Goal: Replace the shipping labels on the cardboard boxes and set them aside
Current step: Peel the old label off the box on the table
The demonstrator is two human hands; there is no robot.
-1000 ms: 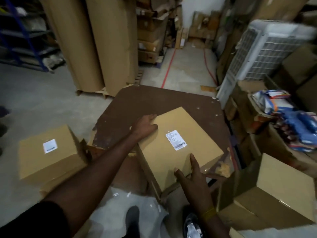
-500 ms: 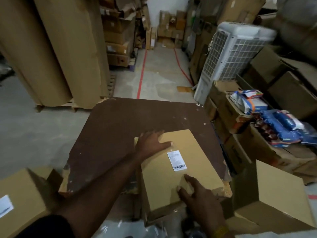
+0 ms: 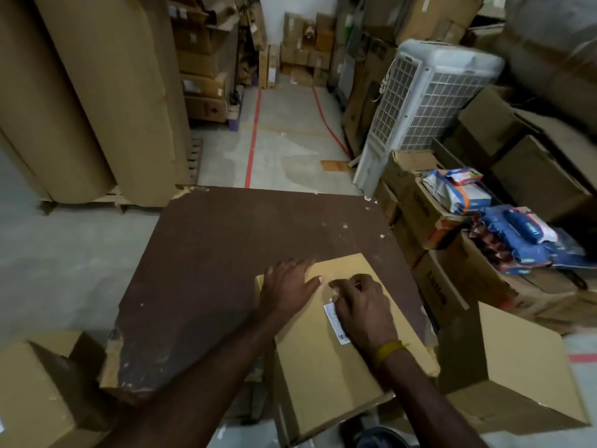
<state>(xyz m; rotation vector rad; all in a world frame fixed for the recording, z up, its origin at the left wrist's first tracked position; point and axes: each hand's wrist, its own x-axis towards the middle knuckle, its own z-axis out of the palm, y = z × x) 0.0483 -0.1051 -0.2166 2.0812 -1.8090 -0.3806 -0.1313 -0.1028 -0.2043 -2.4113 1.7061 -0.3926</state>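
shipping label (image 3: 336,322): barcode, print too small to read | nothing else legible

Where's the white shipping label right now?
In the head view, the shipping label sits on top of the cardboard box at the brown table's near right corner, partly under the right hand, just right of the left hand.

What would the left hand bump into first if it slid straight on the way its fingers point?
Probably the right hand: the left hand lies flat on the cardboard box, fingers aimed right towards its knuckles.
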